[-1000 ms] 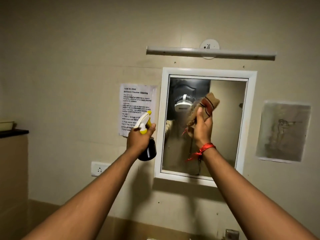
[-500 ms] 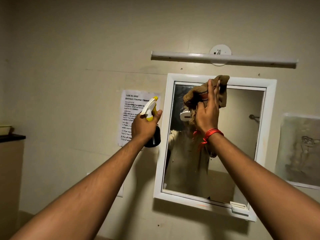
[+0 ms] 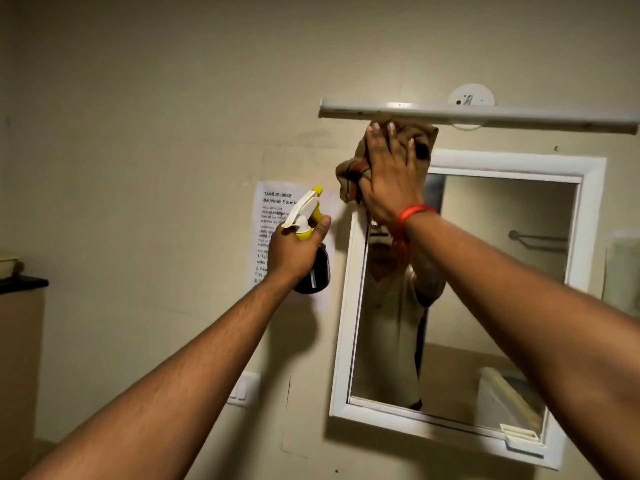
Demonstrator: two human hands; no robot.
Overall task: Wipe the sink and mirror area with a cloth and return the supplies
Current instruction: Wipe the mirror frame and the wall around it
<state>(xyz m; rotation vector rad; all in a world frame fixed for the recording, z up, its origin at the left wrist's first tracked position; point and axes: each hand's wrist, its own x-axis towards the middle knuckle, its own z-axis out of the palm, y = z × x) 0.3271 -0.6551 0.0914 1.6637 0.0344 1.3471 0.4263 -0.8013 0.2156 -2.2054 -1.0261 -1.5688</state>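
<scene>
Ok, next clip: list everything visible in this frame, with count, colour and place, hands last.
mirror: 1, white frame, on the wall at centre right
light bar: 1, white, on the wall above the mirror
instruction sheet: 1, white with black print, taped left of the mirror
wall switch: 1, white, low on the wall, left of the mirror
dark ledge: 1, black top, far left edge
cloth: 1, brown, pressed over the mirror's top left corner
spray bottle: 1, dark body, white and yellow head, left of the mirror
wrist thread: 1, red, right wrist
left hand: grips the spray bottle
right hand: flat on the cloth
</scene>
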